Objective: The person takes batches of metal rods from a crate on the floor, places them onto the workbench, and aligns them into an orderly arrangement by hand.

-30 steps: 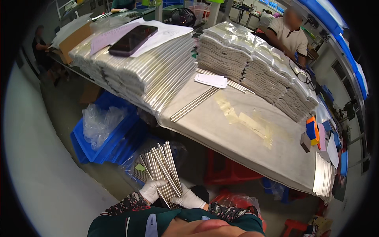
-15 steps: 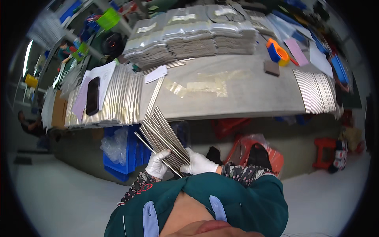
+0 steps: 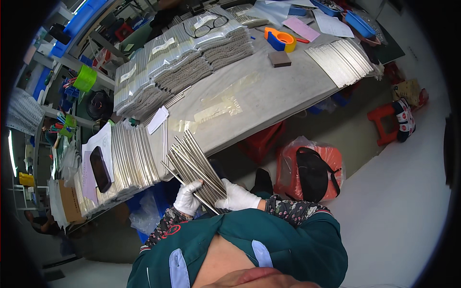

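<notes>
A loose bundle of shiny metal tubes (image 3: 196,165) lies across both my white-gloved hands, just in front of the table edge. My left hand (image 3: 188,197) is closed round the bundle's left side, its thumb on top; one tube there sticks out apart from the others. My right hand (image 3: 237,196) grips the right side near the lower ends. Past the bundle's far end, a few thin tubes (image 3: 165,139) lie on the table beside a small white paper slip (image 3: 158,120).
A row of tubes (image 3: 129,156) with papers and a phone (image 3: 100,169) covers the table's left end. Bagged stacks (image 3: 182,57) stand at the back. Further right are a tape dispenser (image 3: 280,39), a brown block (image 3: 279,59) and more tubes (image 3: 341,62). A red stool (image 3: 288,168) holds a black bag.
My view has turned to the right, so the table now slants up to the right and the red stool shows more fully. Both hands still hold the tubes, hardly shifted.
</notes>
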`<state>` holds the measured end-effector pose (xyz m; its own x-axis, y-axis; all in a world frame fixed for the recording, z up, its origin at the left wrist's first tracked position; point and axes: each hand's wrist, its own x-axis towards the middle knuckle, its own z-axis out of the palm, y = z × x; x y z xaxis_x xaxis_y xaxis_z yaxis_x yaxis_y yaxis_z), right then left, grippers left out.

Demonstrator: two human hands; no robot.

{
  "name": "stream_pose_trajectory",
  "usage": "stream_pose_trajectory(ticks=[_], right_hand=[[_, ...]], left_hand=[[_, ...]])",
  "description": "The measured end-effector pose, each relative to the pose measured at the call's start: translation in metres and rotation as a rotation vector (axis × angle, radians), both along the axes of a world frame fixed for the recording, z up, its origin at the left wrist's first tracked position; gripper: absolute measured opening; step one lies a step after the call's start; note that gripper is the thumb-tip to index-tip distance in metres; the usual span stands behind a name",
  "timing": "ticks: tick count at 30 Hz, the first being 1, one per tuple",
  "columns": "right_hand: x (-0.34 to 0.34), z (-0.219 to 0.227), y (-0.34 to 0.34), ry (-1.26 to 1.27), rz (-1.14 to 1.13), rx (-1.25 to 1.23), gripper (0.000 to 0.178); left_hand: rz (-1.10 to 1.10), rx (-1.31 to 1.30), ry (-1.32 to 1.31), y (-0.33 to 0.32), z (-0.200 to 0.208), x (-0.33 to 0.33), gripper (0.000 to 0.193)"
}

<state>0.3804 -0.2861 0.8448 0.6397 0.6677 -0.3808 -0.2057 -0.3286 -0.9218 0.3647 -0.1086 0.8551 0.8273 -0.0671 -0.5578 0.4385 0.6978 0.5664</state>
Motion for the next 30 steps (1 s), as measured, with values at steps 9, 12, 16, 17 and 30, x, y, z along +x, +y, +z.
stream_pose_trajectory(ticks=[9, 12, 16, 17, 30], right_hand=[[0.060, -0.007, -0.078, -0.056, -0.290, 0.091, 0.057], [0.095, -0.027, -0.122, -0.029, -0.411, 0.173, 0.056], [0.145, -0.017, -0.192, 0.087, -0.594, 0.279, 0.049], [0.154, -0.021, -0.208, 0.118, -0.652, 0.315, 0.048], [0.321, -0.029, -0.439, 0.124, -0.760, 0.290, 0.051]], left_hand=[[-0.228, -0.064, 0.111, -0.075, -0.015, 0.102, 0.028], [-0.319, -0.115, 0.178, -0.122, -0.035, 0.153, 0.023], [-0.431, -0.102, 0.139, -0.203, -0.044, 0.222, 0.027], [-0.482, -0.099, 0.122, -0.223, -0.047, 0.238, 0.030], [-0.538, -0.254, 0.089, -0.476, -0.077, 0.423, 0.020]])
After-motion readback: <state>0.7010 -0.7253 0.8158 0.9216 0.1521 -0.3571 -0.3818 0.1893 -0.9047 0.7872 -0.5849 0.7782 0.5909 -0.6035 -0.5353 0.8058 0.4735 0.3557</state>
